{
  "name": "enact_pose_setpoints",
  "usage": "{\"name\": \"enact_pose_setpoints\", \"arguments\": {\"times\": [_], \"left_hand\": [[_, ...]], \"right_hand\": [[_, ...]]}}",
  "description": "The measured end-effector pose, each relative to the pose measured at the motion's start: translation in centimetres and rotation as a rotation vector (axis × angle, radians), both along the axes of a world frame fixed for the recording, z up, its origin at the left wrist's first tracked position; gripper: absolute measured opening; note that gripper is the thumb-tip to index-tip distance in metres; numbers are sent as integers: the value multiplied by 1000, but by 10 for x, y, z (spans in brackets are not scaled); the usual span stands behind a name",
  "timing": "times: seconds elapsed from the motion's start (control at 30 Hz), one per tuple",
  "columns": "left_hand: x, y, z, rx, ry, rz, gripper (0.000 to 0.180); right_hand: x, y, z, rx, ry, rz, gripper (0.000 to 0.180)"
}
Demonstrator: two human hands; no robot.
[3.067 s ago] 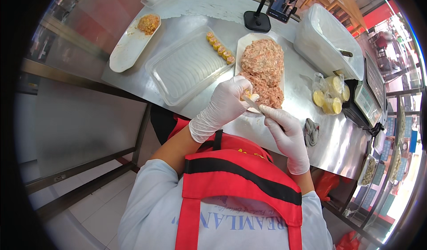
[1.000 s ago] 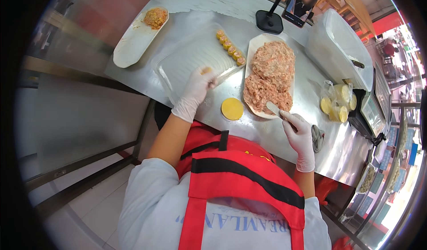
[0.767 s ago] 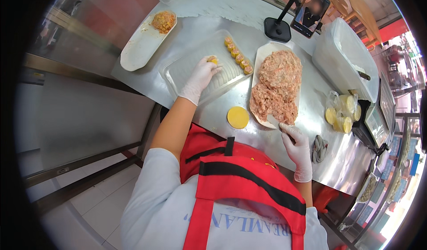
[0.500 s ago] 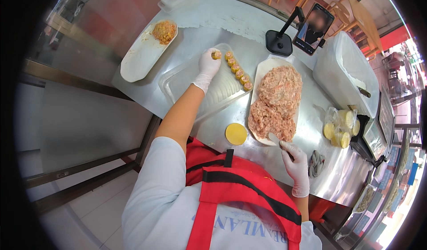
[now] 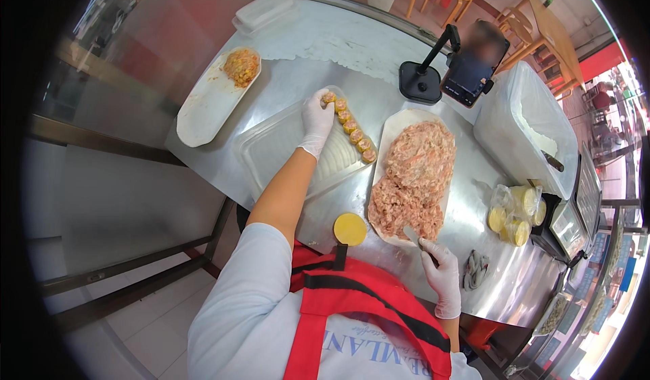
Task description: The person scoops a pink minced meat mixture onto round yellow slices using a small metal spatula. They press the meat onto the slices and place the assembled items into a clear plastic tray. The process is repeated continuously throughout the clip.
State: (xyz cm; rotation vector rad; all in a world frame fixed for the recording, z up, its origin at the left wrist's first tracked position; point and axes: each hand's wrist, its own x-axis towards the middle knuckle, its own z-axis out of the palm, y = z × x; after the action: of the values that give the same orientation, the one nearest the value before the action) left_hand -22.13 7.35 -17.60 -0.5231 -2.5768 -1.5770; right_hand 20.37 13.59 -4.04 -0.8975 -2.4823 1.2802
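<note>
Left hand [image 5: 316, 117], gloved, fingers pinched on a dumpling [image 5: 329, 98] at the 11 o'clock end of the dumpling row [image 5: 349, 127] in the clear tray [image 5: 284, 151]. Right hand [image 5: 441, 276] curled around a spatula [image 5: 414, 236], blade touching the minced filling [image 5: 413, 180] at its 6 o'clock edge. Yellow wrapper stack [image 5: 350, 229] sits on the bench [image 5: 467, 231] between both.

Left hand [image 5: 317, 117] sets a dumpling [image 5: 329, 98] at the clear tray's [image 5: 281, 150] far edge; right hand [image 5: 440, 278] holds a spatula [image 5: 412, 235] by the minced filling [image 5: 413, 180].
</note>
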Motion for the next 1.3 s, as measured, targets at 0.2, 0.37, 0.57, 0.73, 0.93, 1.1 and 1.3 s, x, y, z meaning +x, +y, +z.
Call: {"name": "enact_pose_setpoints", "arguments": {"times": [0.2, 0.37, 0.57, 0.73, 0.93, 1.1, 1.3], "left_hand": [[-5, 9, 0, -33, 6, -48, 35], [1, 11, 4, 49, -112, -8, 31], [-5, 14, -3, 52, -273, 46, 25], [-19, 18, -22, 337, -611, 47, 29], [-12, 22, 7, -30, -280, 8, 35], [-19, 29, 2, -129, -236, -20, 29], [-27, 24, -4, 8, -446, 31, 23]], "right_hand": [[-3, 1, 3, -49, -46, 2, 27], [-3, 0, 1, -20, -23, -8, 26], [-2, 1, -1, -2, 0, -1, 27], [-3, 1, 0, -17, -32, 4, 27], [-2, 1, 0, 9, -1, 4, 27], [1, 1, 1, 5, -31, -2, 27], [-1, 2, 6, 21, -62, -1, 27]]}}
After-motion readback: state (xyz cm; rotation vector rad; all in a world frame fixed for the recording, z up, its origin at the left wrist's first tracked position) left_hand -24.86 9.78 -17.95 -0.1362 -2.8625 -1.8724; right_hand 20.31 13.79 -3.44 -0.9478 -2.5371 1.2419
